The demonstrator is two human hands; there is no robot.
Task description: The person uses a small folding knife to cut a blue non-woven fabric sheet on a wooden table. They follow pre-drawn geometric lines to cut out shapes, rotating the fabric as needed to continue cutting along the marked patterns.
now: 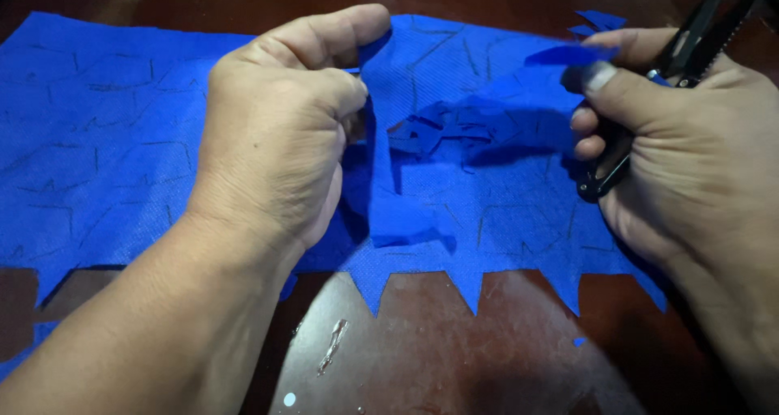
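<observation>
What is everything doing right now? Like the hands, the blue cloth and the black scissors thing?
Left hand: closed, pinching a lifted strip of cloth.
Right hand: closed around the black cutting tool.
Black-handled cutting tool: held; blades out of view.
Big blue fabric sheet: flat on the table, pen-marked, bottom edge cut zigzag.
Small blue fabric scraps: lying loose.
Dark brown wooden table: shiny, partly covered.

Blue fabric [122, 139], blk scissors [690, 46]

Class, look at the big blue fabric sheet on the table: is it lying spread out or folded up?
Spread out. The blue fabric sheet lies flat in one layer on the brown table; only a cut strip is lifted by the left hand.
</observation>
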